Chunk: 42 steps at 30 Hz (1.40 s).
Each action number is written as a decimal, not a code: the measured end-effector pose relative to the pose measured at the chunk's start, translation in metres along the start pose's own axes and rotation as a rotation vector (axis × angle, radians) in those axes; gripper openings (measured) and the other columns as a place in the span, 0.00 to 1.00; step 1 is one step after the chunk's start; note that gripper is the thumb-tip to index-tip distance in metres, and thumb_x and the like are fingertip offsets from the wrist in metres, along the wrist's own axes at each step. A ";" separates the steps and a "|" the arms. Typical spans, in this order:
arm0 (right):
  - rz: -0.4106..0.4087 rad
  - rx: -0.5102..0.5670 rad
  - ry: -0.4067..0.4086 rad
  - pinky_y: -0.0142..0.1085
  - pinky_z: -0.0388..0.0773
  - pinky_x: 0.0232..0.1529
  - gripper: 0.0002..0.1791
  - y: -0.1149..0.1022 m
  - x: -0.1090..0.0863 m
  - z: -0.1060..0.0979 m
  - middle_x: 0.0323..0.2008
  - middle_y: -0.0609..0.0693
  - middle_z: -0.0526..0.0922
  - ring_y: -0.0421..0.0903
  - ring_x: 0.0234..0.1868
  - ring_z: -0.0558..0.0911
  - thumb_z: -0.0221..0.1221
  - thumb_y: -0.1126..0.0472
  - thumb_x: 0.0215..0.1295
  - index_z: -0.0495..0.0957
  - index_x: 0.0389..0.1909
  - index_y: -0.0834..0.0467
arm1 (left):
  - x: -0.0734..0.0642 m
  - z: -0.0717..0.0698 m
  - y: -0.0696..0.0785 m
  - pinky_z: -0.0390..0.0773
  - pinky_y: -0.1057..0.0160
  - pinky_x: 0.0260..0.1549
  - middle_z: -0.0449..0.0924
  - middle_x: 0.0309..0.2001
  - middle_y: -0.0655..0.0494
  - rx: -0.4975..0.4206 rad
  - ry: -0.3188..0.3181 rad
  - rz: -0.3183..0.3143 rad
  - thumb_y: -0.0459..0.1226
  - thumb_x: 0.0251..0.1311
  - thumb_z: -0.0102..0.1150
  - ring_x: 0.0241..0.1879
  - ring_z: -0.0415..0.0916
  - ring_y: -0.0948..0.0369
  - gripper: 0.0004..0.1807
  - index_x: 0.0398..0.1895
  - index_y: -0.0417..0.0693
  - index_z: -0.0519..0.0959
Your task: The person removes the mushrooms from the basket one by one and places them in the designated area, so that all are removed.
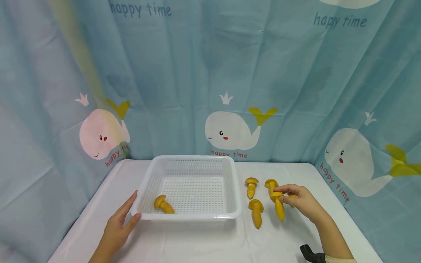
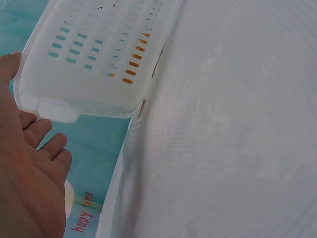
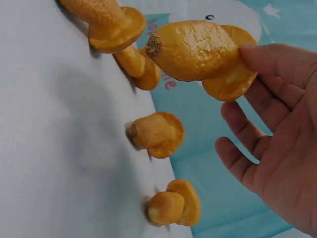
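In the head view, a white perforated plastic basket (image 1: 189,217) stands on the table with one yellow mushroom (image 1: 164,205) inside. My left hand (image 1: 116,228) rests against the basket's near left corner, thumb on the front rim, fingers extended along the side. The right hand (image 1: 304,202) pinches a yellow mushroom (image 3: 193,52) by its cap between thumb and fingers, stem end pointing away from the palm in the right wrist view. Around it lie several more mushrooms on the cloth, including one mushroom (image 1: 256,213) just left of the hand and another mushroom (image 1: 292,197) partly hidden behind the fingers.
A white cloth covers the table (image 1: 184,243). A blue curtain (image 1: 177,91) printed with whales hangs behind and at both sides. One mushroom (image 1: 251,187) lies close to the basket's right wall. A black strap (image 1: 312,254) shows by the right wrist.
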State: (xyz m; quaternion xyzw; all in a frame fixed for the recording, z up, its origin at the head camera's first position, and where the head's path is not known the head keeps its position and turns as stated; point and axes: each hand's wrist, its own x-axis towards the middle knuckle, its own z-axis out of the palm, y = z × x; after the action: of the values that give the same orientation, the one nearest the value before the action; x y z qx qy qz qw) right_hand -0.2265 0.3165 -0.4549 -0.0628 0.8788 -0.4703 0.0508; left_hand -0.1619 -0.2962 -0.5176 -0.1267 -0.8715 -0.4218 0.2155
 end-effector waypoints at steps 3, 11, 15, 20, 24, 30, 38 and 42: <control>-0.015 -0.011 -0.006 0.38 0.78 0.44 0.18 0.005 0.002 0.001 0.53 0.52 0.85 0.53 0.51 0.75 0.69 0.51 0.65 0.86 0.53 0.52 | 0.000 0.000 -0.002 0.57 0.88 0.60 0.63 0.77 0.46 0.011 -0.001 -0.012 0.31 0.63 0.68 0.73 0.53 0.84 0.42 0.80 0.56 0.62; -0.067 -0.033 -0.016 0.35 0.76 0.43 0.14 0.016 0.005 -0.002 0.49 0.53 0.84 0.53 0.50 0.73 0.69 0.55 0.66 0.87 0.50 0.53 | -0.001 0.000 -0.002 0.57 0.89 0.57 0.61 0.78 0.52 0.044 -0.010 -0.052 0.35 0.66 0.67 0.71 0.51 0.87 0.41 0.80 0.58 0.61; -0.060 0.002 -0.022 0.33 0.77 0.38 0.15 0.025 0.008 -0.002 0.47 0.55 0.81 0.49 0.43 0.74 0.69 0.57 0.64 0.87 0.50 0.55 | -0.002 -0.001 -0.002 0.57 0.89 0.58 0.60 0.79 0.59 0.028 -0.004 -0.038 0.33 0.65 0.67 0.71 0.52 0.86 0.41 0.80 0.56 0.62; -0.032 0.013 -0.028 0.32 0.77 0.38 0.17 0.033 0.011 -0.001 0.48 0.56 0.79 0.49 0.42 0.75 0.70 0.56 0.64 0.87 0.51 0.56 | 0.000 -0.001 -0.001 0.58 0.89 0.58 0.60 0.79 0.61 0.012 -0.003 -0.030 0.32 0.65 0.67 0.72 0.52 0.86 0.41 0.80 0.56 0.62; -0.008 0.013 -0.044 0.32 0.79 0.41 0.18 0.037 0.012 -0.001 0.51 0.55 0.82 0.49 0.44 0.77 0.70 0.54 0.64 0.86 0.53 0.56 | 0.000 0.000 -0.001 0.58 0.89 0.58 0.60 0.79 0.55 0.006 -0.008 -0.034 0.32 0.65 0.67 0.72 0.52 0.85 0.42 0.80 0.56 0.61; 0.035 0.015 -0.065 0.32 0.79 0.44 0.18 0.041 0.012 -0.001 0.50 0.53 0.85 0.48 0.45 0.78 0.69 0.54 0.65 0.86 0.52 0.57 | -0.001 0.001 -0.002 0.58 0.89 0.58 0.60 0.79 0.54 0.002 -0.013 -0.044 0.32 0.65 0.67 0.72 0.52 0.85 0.41 0.80 0.56 0.61; 0.060 0.038 -0.097 0.31 0.80 0.46 0.18 0.047 0.014 0.001 0.49 0.53 0.85 0.49 0.46 0.79 0.69 0.55 0.65 0.85 0.53 0.59 | 0.001 0.000 0.001 0.57 0.89 0.57 0.59 0.79 0.62 0.029 -0.016 -0.060 0.35 0.66 0.66 0.71 0.50 0.88 0.41 0.80 0.58 0.60; 0.056 0.029 -0.093 0.31 0.80 0.45 0.17 0.048 0.015 0.002 0.48 0.53 0.84 0.48 0.45 0.80 0.70 0.55 0.64 0.86 0.51 0.58 | 0.000 0.000 0.002 0.57 0.89 0.57 0.58 0.79 0.64 0.018 -0.019 -0.062 0.34 0.66 0.66 0.71 0.50 0.87 0.41 0.80 0.58 0.60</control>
State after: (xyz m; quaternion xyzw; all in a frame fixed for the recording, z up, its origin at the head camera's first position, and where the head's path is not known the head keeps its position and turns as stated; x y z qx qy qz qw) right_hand -0.2437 0.3388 -0.4963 -0.0590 0.8700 -0.4780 0.1056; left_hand -0.1611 -0.2953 -0.5162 -0.1016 -0.8808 -0.4192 0.1954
